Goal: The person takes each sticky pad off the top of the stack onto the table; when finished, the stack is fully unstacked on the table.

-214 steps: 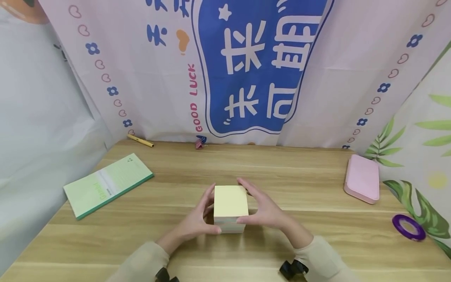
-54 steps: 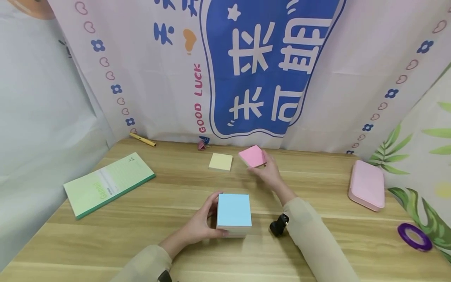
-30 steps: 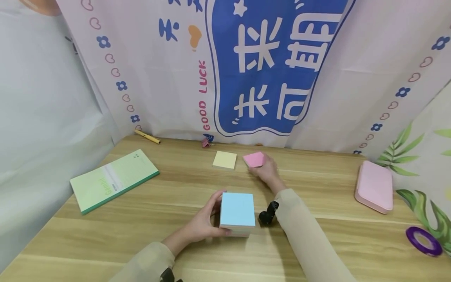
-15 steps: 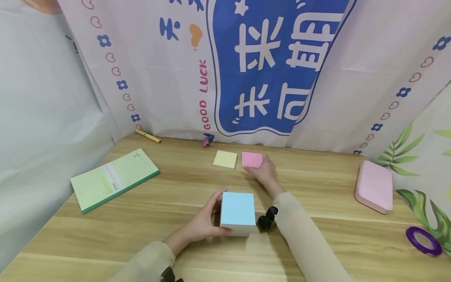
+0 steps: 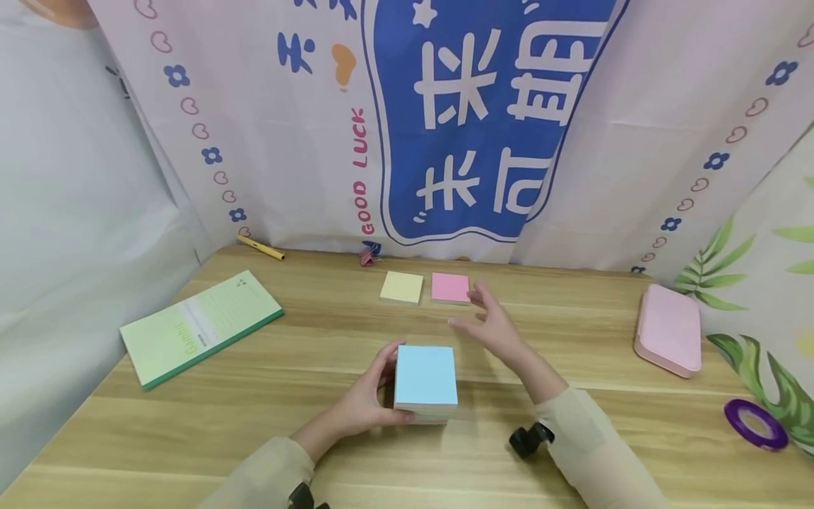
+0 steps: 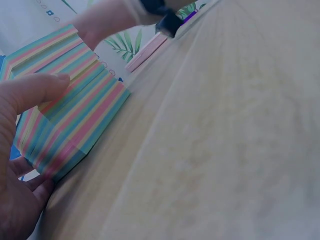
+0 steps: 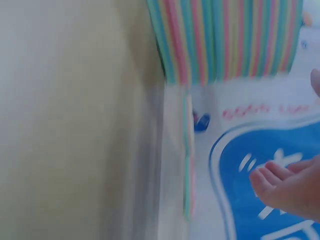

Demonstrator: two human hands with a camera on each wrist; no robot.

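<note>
A tall stack of sticky notes (image 5: 425, 376) with a blue top stands on the table in front of me; the left wrist view shows its side striped pink, yellow, blue and green. My left hand (image 5: 364, 399) grips this stack from the left, thumb on the near side and fingers behind. Toward the back lie a yellow sticky note pad (image 5: 402, 288) and, just right of it, a pink sticky note pad (image 5: 451, 288). My right hand (image 5: 499, 329) is in the air near the pink pad, fingers spread and holding nothing.
A green notebook (image 5: 202, 329) lies at the left, with a yellow pen (image 5: 261, 247) behind it. Binder clips (image 5: 368, 254) sit by the back curtain. On the right are a pink case (image 5: 668, 331) and a purple tape roll (image 5: 756, 424).
Two pads, yellow then pink, have come off the stack onto the table's back, leaving blue on top. My right hand has just let go of the straightened pink pad and drawn back.
</note>
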